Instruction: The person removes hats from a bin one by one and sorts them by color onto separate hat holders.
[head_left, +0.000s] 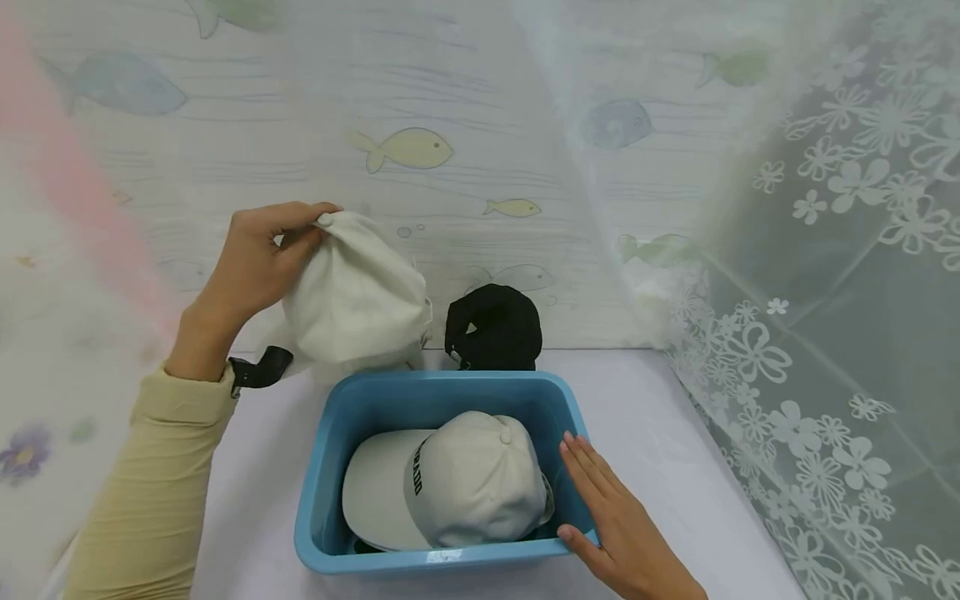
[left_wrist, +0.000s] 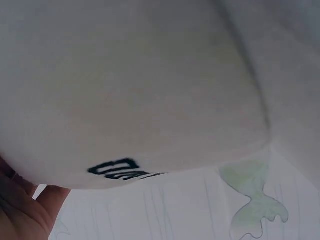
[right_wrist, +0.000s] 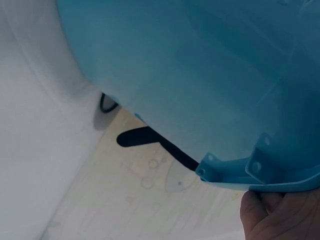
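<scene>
Left hand point(head_left: 258, 258) raised above the table point(head_left: 660, 433), fingers and thumb pinching the crown of a white cap point(head_left: 356, 304), which hangs clear of the blue plastic bin point(head_left: 330, 433); black lettering on that cap shows in the left wrist view. Right hand point(head_left: 618, 521) rests on the bin's right rim, fingers straight and close together, thumb at the near corner. Inside the bin lies a second white cap point(head_left: 457, 483); a black cap point(head_left: 495, 329) stands behind the bin, against the fish-print backdrop point(head_left: 420, 150).

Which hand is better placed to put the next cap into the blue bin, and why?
Left. The left hand already grips the white cap above the blue bin; the right hand rests flat on its rim.
</scene>
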